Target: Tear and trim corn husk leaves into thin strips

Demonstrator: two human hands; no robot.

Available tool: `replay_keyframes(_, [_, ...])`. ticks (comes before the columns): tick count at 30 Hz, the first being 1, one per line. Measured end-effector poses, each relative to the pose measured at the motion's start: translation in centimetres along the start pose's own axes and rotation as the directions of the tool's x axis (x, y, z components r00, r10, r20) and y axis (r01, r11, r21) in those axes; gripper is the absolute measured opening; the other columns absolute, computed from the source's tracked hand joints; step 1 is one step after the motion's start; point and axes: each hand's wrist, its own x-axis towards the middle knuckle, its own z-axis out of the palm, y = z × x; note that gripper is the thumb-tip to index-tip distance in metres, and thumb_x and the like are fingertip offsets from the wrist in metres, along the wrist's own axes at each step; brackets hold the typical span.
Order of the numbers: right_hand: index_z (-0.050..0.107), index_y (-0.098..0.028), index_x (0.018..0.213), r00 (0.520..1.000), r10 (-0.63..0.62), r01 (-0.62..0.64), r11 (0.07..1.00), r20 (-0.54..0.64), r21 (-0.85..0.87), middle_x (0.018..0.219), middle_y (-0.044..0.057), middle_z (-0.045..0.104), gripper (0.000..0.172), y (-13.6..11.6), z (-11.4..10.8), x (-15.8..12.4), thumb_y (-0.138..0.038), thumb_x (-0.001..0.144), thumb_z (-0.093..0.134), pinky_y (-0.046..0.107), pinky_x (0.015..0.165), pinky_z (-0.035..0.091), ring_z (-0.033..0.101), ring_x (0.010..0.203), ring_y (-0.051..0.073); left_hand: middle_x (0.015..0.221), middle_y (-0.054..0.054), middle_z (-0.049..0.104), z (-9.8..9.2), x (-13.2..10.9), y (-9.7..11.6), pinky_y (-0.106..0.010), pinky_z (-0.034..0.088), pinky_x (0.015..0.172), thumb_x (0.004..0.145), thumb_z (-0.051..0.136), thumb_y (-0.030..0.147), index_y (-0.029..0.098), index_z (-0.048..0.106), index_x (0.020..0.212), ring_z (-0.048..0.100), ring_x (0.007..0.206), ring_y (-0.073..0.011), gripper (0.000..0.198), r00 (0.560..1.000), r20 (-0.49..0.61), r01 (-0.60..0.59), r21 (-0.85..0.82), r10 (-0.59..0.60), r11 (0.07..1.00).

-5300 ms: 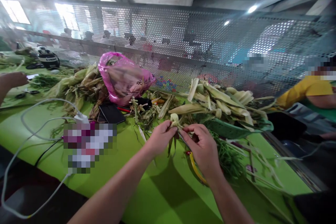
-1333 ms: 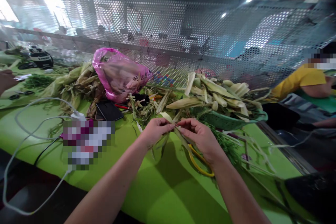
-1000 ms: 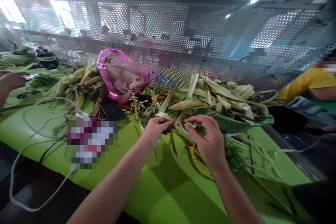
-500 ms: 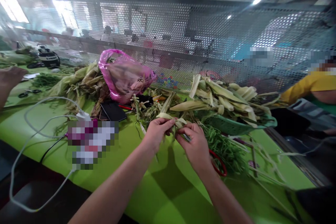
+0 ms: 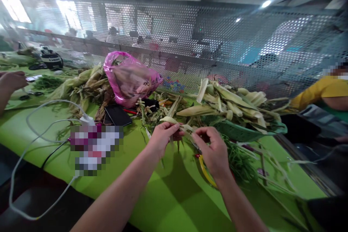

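Note:
My left hand (image 5: 163,138) is closed, thumb and fingers pinching a pale bundle of corn husk (image 5: 168,120) above the green table. My right hand (image 5: 213,150) pinches the other end of a husk strip (image 5: 187,129) that stretches between both hands. A pair of scissors with a yellow and red handle (image 5: 206,174) is tucked in the same right hand, its metal part showing near the fingertips. Loose husk ends dangle under my left fingers. Much of the scissors is hidden by the palm.
A green basket (image 5: 239,130) heaped with corn husks (image 5: 231,101) stands at right, green plant stems (image 5: 241,161) before it. Further left are a pink plastic bag (image 5: 130,79), a dark phone (image 5: 118,115) and a looping white cable (image 5: 20,166). Other people's arms show at both sides.
My right hand has moved right, away from the left, drawing the husk strip out straighter. The scissors have turned in it, and their yellow handle loop now shows.

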Motion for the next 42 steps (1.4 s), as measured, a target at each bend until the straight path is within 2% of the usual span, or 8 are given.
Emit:
replay_keyframes(2, [0.061,-0.021,0.098,0.993,0.108,-0.105,0.992,-0.039,0.074,0.085,0.003,0.06,0.023,0.2,-0.4,0.2,-0.036,0.081,0.063,0.029,0.059,0.042,0.049,0.061,0.015,0.075,-0.006,0.068,-0.1,0.0,-0.1,-0.024,0.053,0.063,0.07,0.076,0.026,0.009,0.069,0.086,0.064,0.063,-0.0114,0.024,0.999,0.039,-0.011,0.048,0.009,0.999])
replay_keyframes(5, [0.061,-0.021,0.109,0.965,0.211,-0.24,0.948,0.153,0.208,0.086,0.004,0.065,0.035,0.4,-0.7,0.4,-0.039,0.079,0.065,0.029,0.06,0.046,0.056,0.065,0.016,0.075,-0.005,0.067,-0.1,-0.1,-0.2,-0.025,0.052,0.062,0.066,0.079,0.03,0.009,0.069,0.085,0.063,0.061,-0.011,0.029,0.998,0.067,-0.015,0.097,0.008,0.995])
replay_keyframes(10, [0.07,-0.02,0.082,0.982,0.106,-0.126,0.985,0.159,0.121,0.081,0.005,0.068,0.019,0.5,-1.3,0.9,-0.038,0.078,0.066,0.033,0.072,0.047,0.06,0.076,0.02,0.069,-0.004,0.066,0.1,-0.2,0.0,-0.024,0.05,0.059,0.064,0.08,0.033,0.009,0.068,0.08,0.061,0.056,-0.0103,0.031,0.996,0.088,-0.003,0.165,-0.011,0.986])
replay_keyframes(16, [0.067,-0.02,0.098,0.92,0.202,-0.29,0.927,0.336,0.238,0.083,0.005,0.07,0.031,0.9,-1.4,0.9,-0.041,0.077,0.067,0.029,0.057,0.048,0.059,0.063,0.017,0.065,-0.003,0.065,0.1,-0.3,0.1,-0.024,0.051,0.059,0.065,0.079,0.034,0.01,0.065,0.076,0.06,0.053,-0.0098,0.03,0.993,0.119,-0.004,0.202,-0.02,0.979])
replay_keyframes(26, [0.067,-0.02,0.081,0.997,0.028,-0.031,0.999,0.067,0.036,0.077,0.003,0.068,0.012,0.7,-1.2,0.7,-0.032,0.079,0.063,0.033,0.071,0.049,0.062,0.072,0.019,0.062,-0.004,0.064,0.1,-0.6,0.1,-0.024,0.05,0.057,0.067,0.077,0.032,0.009,0.061,0.066,0.061,0.051,-0.0107,0.027,0.951,0.247,0.069,0.416,-0.185,0.907])
replay_keyframes(32, [0.061,-0.021,0.101,0.987,-0.044,0.051,0.998,-0.153,0.044,0.107,0.007,0.06,0.022,0.0,-0.6,0.4,-0.03,0.081,0.064,0.032,0.073,0.049,0.06,0.075,0.016,0.065,-0.005,0.066,0.1,-0.2,0.3,-0.023,0.053,0.059,0.075,0.07,0.021,0.01,0.062,0.075,0.064,0.056,-0.0116,0.014,0.992,0.102,0.059,0.109,-0.07,0.992])
replay_keyframes(38, [0.062,-0.02,0.094,0.995,0.04,-0.052,0.99,0.091,0.131,0.084,0.004,0.066,0.018,0.3,0.6,-0.2,-0.035,0.083,0.062,0.031,0.073,0.048,0.061,0.077,0.019,0.077,-0.009,0.069,0.2,-0.1,0.5,-0.025,0.055,0.063,0.078,0.066,0.016,0.009,0.062,0.08,0.068,0.066,-0.0144,0.008,0.999,-0.01,0.043,-0.069,-0.044,0.997])
replay_keyframes(42, [0.064,-0.02,0.084,1.0,0.025,-0.025,0.998,0.007,0.059,0.082,0.004,0.068,0.014,0.9,0.8,-0.2,-0.034,0.084,0.061,0.031,0.072,0.048,0.061,0.074,0.019,0.08,-0.01,0.07,0.1,-0.1,0.4,-0.026,0.054,0.064,0.077,0.068,0.018,0.009,0.065,0.081,0.067,0.068,-0.015,0.011,0.999,-0.02,0.034,-0.04,-0.035,0.999])
